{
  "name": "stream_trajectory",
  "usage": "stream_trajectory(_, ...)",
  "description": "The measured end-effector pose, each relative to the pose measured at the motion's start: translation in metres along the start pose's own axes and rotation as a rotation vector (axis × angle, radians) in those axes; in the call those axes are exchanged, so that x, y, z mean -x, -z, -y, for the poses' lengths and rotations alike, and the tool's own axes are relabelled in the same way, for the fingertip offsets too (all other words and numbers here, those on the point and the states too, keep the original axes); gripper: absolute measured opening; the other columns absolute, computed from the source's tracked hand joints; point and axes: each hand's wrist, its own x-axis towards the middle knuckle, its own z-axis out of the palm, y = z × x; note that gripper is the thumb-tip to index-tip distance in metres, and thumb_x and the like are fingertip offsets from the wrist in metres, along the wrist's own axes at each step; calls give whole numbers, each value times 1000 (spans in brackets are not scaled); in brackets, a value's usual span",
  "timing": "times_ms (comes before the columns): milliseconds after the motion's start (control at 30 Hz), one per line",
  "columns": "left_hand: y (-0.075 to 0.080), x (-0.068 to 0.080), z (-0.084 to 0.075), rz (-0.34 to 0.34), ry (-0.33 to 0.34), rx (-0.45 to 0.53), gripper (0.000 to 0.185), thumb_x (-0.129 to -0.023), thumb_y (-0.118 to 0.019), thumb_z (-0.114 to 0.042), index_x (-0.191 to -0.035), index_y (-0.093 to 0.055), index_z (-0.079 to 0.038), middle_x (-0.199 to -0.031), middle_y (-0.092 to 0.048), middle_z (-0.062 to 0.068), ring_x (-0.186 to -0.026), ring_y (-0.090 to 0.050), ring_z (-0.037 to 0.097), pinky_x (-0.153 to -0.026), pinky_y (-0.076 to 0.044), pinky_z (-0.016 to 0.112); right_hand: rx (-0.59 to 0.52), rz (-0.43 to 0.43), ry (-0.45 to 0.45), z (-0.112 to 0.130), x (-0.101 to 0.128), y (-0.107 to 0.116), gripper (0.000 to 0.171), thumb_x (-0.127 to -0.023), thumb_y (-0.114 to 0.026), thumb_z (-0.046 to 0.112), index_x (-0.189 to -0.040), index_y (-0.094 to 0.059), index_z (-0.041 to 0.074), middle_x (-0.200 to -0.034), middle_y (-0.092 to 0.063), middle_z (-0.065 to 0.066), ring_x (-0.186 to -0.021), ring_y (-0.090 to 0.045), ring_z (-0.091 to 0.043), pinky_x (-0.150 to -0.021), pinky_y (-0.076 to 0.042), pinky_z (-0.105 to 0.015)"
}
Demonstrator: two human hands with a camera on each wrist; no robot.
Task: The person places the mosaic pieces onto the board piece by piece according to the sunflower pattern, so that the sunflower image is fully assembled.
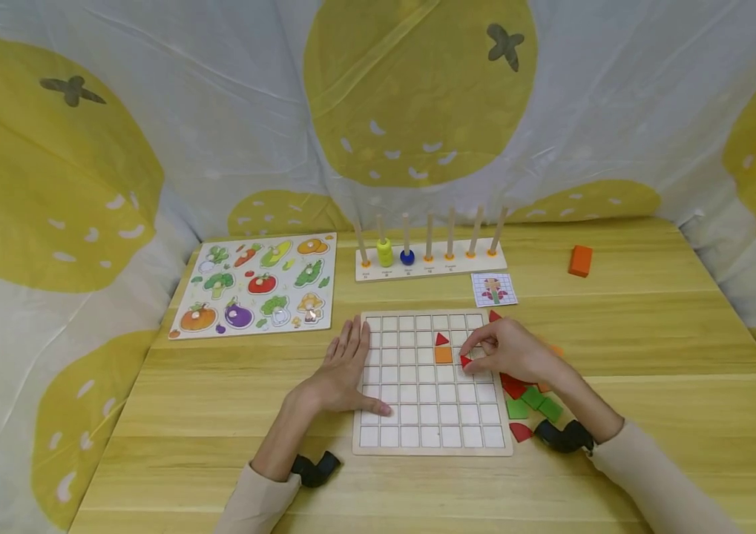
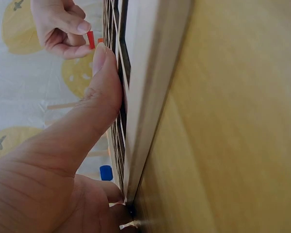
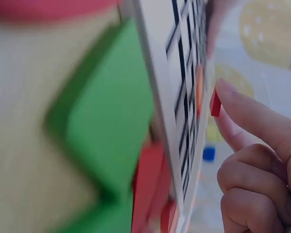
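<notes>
A white grid board (image 1: 411, 415) with a wooden rim lies on the table. In its upper right part sit an orange square tile (image 1: 443, 355) and, just above it, a red triangle tile (image 1: 442, 339). My right hand (image 1: 511, 352) pinches another red triangle tile (image 3: 216, 103) between thumb and forefinger, held over the board to the right of the orange square. My left hand (image 1: 340, 374) rests along the board's left edge, its fingers straight and its thumb reaching over the grid.
Right of the board lie red and green tiles (image 1: 517, 409), partly under my right arm. Behind stand a pattern card (image 1: 494, 289) and a peg stand (image 1: 431, 268) with yellow and blue beads. A vegetable puzzle (image 1: 254, 285) lies left; an orange block (image 1: 580, 261) lies far right.
</notes>
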Motion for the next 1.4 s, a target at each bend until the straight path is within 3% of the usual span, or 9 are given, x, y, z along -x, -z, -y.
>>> stream_trajectory(133, 0, 0, 0, -3, 3, 2, 143, -77, -88, -54, -163, 13, 1, -170, 26, 18, -159, 23, 36, -132, 3, 56, -29, 56, 35, 9, -6, -12, 14, -83, -88, 16, -94, -81, 12, -60, -41, 5, -58, -38, -10, -54, -29, -20)
stream_trajectory(333, 0, 0, 0, 0, 7, -4, 144, -76, -88, -55, -163, 13, 0, -170, 26, 17, -159, 22, 36, -132, 3, 56, 24, 88, 83, 14, -13, -22, 14, -82, -88, 16, -91, -79, 12, -57, -34, 7, -57, -35, -9, -56, -30, -20)
stream_trajectory(500, -1, 0, 1, 0, 8, -3, 144, -76, -88, -55, -163, 13, 0, -170, 26, 17, -159, 22, 36, -132, 2, 56, 45, 83, 75, 15, -17, -24, 13, -81, -88, 14, -90, -79, 14, -55, -34, 7, -55, -33, -9, -56, -30, -20)
stream_trajectory(867, -1, 0, 1, -3, 2, -8, 144, -76, -88, -56, -163, 13, 0, -170, 26, 17, -159, 23, 36, -131, 2, 57, -29, 98, 60, 14, -22, -23, 11, -82, -86, 6, -91, -84, 12, -52, -32, 8, -52, -28, -8, -52, -25, -19)
stream_trajectory(1400, 0, 0, 1, -5, -2, -3, 144, -76, -88, -54, -163, 13, 1, -170, 26, 18, -159, 22, 37, -131, 3, 57, -101, 119, 60, 15, -25, -23, 13, -81, -87, 8, -94, -85, 9, -50, -32, 7, -49, -25, -7, -50, -23, -19)
